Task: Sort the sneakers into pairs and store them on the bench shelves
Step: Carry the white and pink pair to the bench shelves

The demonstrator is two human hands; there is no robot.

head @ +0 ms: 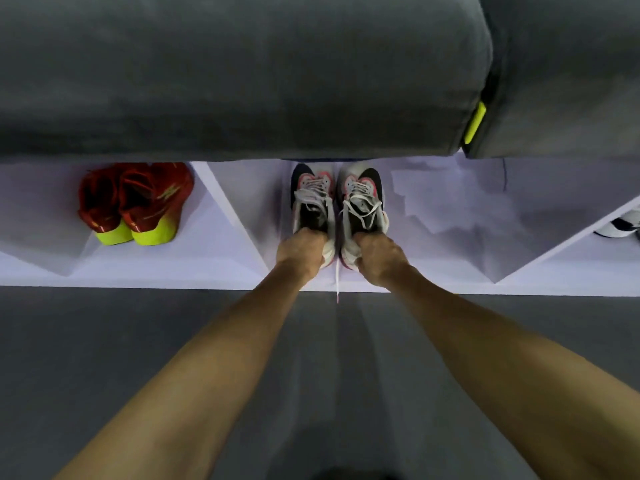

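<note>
Left hand (300,252), right hand (378,258) each gripping grey sneaker heel (313,202); our risk: loose lace (337,282) overhanging shelf edge (194,280), snags on withdrawal.

light: dim, soft | shadows: faint floor streaks | edges: strong wide-angle bending | focus: slightly soft

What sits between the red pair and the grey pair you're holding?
In the head view, only a white slanted divider panel stands between the red sneakers and the grey sneakers; the shelf floor on either side of it is bare.
</note>
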